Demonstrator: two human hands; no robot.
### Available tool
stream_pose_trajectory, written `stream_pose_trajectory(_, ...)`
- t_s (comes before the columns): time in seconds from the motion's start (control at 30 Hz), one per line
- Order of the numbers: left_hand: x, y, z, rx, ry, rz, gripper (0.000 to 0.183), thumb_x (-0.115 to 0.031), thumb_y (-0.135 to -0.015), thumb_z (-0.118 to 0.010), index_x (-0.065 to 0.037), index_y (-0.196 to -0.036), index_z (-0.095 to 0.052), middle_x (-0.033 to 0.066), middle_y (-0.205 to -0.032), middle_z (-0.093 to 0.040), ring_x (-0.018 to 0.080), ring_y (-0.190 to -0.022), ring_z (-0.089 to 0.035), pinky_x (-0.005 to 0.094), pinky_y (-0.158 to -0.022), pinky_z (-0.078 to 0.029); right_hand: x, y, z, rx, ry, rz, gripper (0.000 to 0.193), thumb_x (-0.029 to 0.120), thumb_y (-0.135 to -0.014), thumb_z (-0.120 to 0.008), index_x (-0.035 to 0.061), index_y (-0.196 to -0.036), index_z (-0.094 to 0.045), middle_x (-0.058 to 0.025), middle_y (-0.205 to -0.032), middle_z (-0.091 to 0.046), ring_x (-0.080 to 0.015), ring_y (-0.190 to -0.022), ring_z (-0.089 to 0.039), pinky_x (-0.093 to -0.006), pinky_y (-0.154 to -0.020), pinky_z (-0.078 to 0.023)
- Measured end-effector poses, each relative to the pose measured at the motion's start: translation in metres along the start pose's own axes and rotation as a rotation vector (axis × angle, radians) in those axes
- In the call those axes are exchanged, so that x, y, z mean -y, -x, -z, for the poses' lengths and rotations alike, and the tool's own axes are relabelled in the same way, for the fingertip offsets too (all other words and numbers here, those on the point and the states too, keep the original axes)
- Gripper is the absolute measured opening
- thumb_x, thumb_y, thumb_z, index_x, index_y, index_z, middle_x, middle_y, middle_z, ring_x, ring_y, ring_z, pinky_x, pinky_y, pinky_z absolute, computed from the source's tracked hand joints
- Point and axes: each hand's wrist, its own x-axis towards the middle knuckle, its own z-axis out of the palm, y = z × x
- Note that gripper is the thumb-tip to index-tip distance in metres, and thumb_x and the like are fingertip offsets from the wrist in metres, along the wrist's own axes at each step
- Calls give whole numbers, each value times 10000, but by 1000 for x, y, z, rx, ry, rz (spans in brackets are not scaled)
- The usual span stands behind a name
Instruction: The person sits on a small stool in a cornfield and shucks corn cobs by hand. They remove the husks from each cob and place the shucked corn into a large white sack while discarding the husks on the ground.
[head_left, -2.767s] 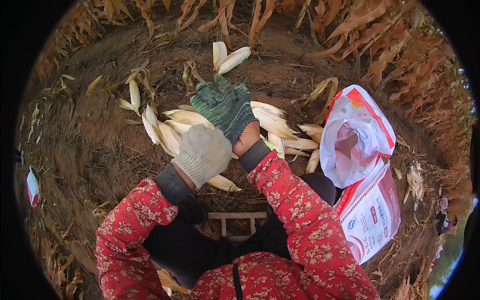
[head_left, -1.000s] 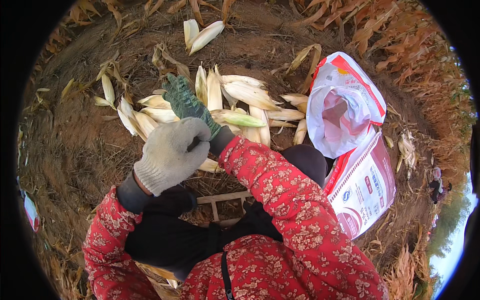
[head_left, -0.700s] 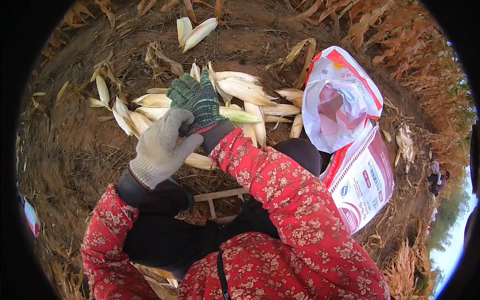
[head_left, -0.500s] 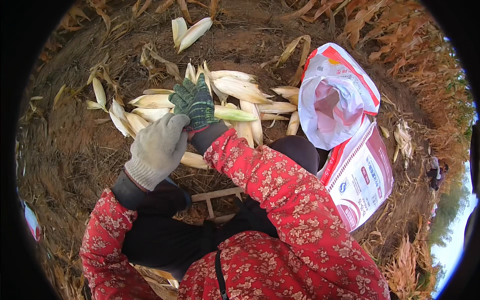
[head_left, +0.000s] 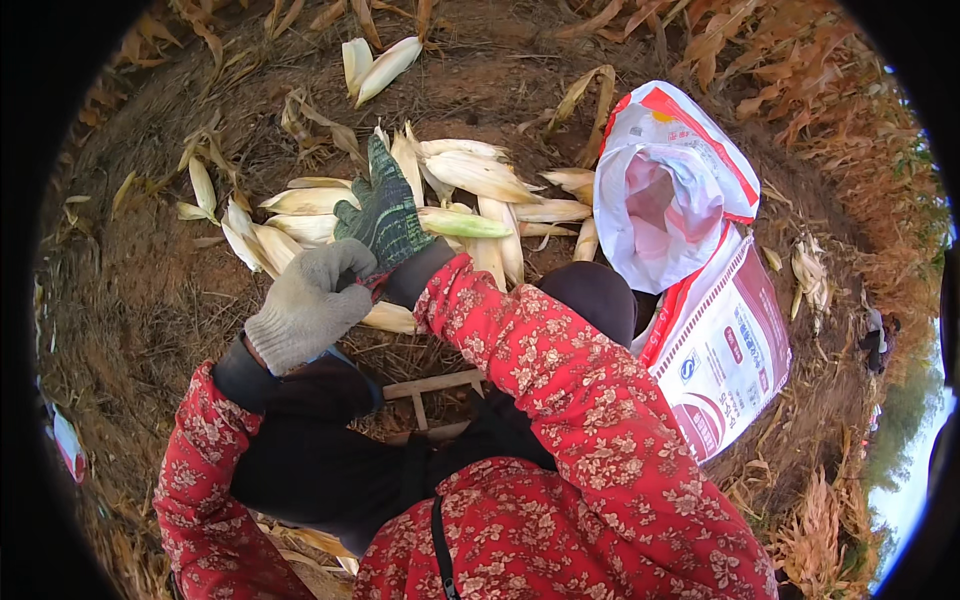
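Note:
My left hand (head_left: 308,305), in a pale grey knit work glove, is closed on the cuff of the green work glove (head_left: 395,222) at my right wrist. My right hand (head_left: 388,205) wears that dark green patterned glove. Its fingers stretch away from me, with the thumb apart to the left, and nothing is in its grip. Beneath and just beyond it lies a heap of corn ears in pale husks (head_left: 480,177). One greener ear (head_left: 463,223) points right from beside my right hand. Some husks are hidden under my hands.
A white and red woven sack (head_left: 655,255) stands open-mouthed to the right of my knee. Two ears (head_left: 388,70) lie at the far side. A wooden frame (head_left: 430,390) is between my legs. Dry corn stalks (head_left: 790,80) line the right; a person (head_left: 876,340) is far off there.
My right hand's fingers have straightened and extended away from me inside the green glove. My left hand has shifted slightly down and left, keeping hold of the cuff.

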Motion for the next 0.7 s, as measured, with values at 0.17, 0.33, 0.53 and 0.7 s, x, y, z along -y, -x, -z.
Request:
stream_pose_trajectory(0.17,-4,-1,-12,117,206,-6,125,6,-777,-578,-5,-899,-598,-8,-799,-549,58,-750,-506,239,-676,-434,10,1,-4,-21,49,-21,410,329,-983,-528,50,-1282,-490,-131,-1139,-634,-247,-927,-646,-374,-790,-551)
stream_pose_trajectory(0.33,-9,3,-13,188,186,-52,103,1,-791,-596,-10,-893,-603,-21,-838,-541,58,-755,-504,231,-685,-433,17,14,-19,-83,195,-157,350,393,-961,-583,52,-905,-644,-61,-730,-643,-171,-547,-579,-381,-575,-542)
stream_pose_trajectory(0.53,-30,17,11,167,126,-149,127,-20,-848,-590,-14,-958,-653,24,-896,-644,96,-837,-602,254,-777,-486,32,4,-22,-76,295,-10,341,332,-987,-534,10,-963,-645,-132,-841,-670,-246,-702,-644,-432,-717,-577)
stream_pose_trajectory(0.7,-23,34,57,-261,24,-174,183,-79,-914,-584,-8,-1067,-654,46,-974,-667,103,-906,-610,262,-819,-489,35,-36,67,-7,1484,-62,174,204,-937,-597,43,-964,-658,-94,-840,-700,-200,-688,-666,-314,-640,-563)
